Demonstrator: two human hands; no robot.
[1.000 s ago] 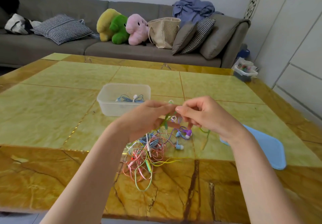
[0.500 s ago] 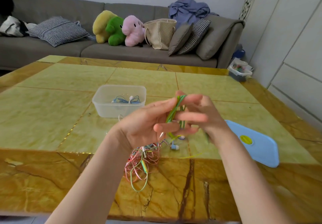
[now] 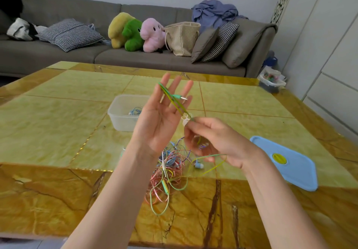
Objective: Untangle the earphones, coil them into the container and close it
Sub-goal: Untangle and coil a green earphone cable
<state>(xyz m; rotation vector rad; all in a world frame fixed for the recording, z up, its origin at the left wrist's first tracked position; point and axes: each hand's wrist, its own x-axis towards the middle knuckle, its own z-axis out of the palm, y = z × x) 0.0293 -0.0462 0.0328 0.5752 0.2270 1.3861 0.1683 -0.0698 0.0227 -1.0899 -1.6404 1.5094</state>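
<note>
I keep my left hand (image 3: 157,121) flat, fingers straight, as a spool; the green earphone cable (image 3: 173,101) crosses them, plug beside my fingertips. My right hand (image 3: 217,142) pinches it below; I should feed with even tension, clear of the tangle (image 3: 170,171)

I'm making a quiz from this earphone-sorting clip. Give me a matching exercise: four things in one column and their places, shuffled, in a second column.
Things:
1. green earphone cable
2. clear container
3. blue lid
4. tangled earphones

Places:
A. flat on the table at the far right
B. stretched from the left hand to the right hand
C. heaped on the table below the hands
D. open on the table beyond the left hand

Pairs: 1-B, 2-D, 3-A, 4-C
</note>
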